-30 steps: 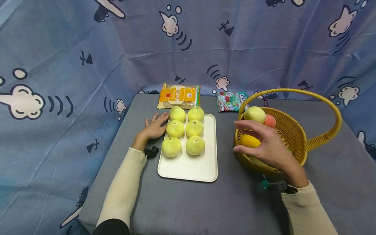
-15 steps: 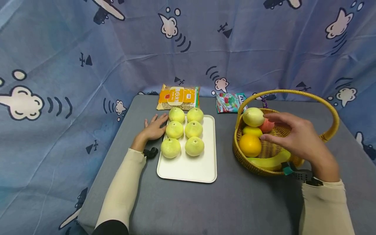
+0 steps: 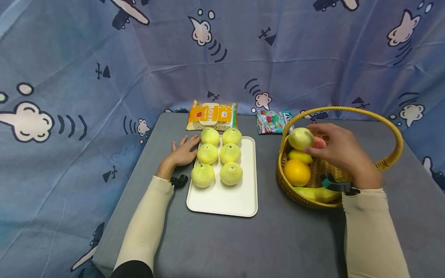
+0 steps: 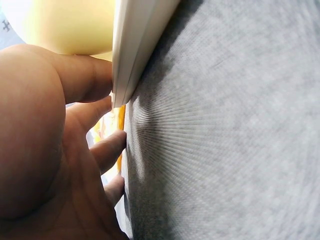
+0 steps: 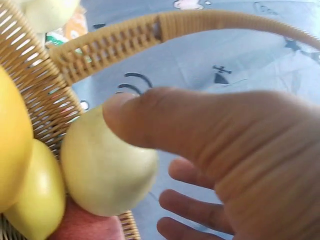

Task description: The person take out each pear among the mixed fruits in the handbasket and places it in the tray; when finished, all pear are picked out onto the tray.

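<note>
My right hand (image 3: 342,148) reaches into the yellow wicker basket (image 3: 283,181) and pinches a round pale-green fruit (image 3: 300,139) between thumb and fingers. In the right wrist view, the thumb lies on the upper side of that pale-green fruit (image 5: 107,165). Below it sit a yellow lemon-shaped fruit (image 3: 299,156), an orange (image 3: 296,172), a banana (image 3: 318,194) and a reddish fruit (image 3: 319,143). My left hand (image 3: 181,152) rests with spread fingers at the left edge of a white tray (image 3: 226,200); the left wrist view has its thumb against the tray's side (image 4: 127,60).
On the tray, several pale-green fruits (image 3: 231,173) stand in two columns. Behind it lies an orange-and-clear grain packet (image 3: 212,116), with a teal snack bag (image 3: 274,122) farther right. The basket's tall handle (image 3: 347,108) arches over the right hand. Patterned blue cloth hangs behind the grey table.
My right hand withdrew rightward from over the basket's front, then came back leftward and closed its fingers on the pale-green fruit. The left hand and tray stayed put.
</note>
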`<state>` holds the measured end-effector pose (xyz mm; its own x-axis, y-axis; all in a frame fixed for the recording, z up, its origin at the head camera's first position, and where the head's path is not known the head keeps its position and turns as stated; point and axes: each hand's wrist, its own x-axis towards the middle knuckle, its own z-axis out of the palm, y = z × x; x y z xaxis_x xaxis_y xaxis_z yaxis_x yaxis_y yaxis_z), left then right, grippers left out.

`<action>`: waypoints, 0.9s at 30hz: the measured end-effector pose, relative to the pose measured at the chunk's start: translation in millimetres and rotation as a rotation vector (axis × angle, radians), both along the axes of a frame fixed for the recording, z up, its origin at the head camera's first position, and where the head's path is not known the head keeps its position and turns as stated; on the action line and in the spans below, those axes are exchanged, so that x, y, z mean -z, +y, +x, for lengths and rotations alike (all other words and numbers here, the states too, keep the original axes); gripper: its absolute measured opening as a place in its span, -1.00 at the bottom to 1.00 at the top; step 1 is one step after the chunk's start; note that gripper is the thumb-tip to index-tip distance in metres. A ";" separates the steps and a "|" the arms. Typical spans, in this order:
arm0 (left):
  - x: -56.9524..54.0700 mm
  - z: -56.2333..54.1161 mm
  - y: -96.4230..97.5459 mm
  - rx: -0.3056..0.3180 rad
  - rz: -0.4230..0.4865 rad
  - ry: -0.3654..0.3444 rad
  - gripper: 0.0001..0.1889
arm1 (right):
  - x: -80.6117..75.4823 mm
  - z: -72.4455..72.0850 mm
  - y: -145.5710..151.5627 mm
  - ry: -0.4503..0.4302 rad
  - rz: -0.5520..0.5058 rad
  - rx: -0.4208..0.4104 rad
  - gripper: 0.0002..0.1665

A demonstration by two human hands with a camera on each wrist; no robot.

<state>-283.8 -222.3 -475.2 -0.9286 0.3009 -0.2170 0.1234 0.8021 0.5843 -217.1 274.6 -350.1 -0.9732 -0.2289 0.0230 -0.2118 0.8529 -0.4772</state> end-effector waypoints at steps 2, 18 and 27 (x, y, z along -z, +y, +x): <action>0.3 0.5 -0.2 -0.001 0.004 0.000 -0.33 | 4.6 -6.5 -1.4 -0.015 0.009 -0.013 -0.10; 2.0 -0.8 1.2 -0.002 0.006 0.009 -0.32 | 28.8 -24.8 -11.1 0.086 0.011 -0.057 -0.17; 0.0 0.1 0.7 -0.004 -0.004 0.004 -0.32 | 19.2 1.3 -9.9 0.130 -0.025 -0.030 -0.10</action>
<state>-283.7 -221.7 -475.2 -0.9307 0.2962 -0.2145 0.1222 0.8047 0.5810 -215.8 264.7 -369.4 -0.9542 -0.2559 0.1548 -0.2989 0.8331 -0.4654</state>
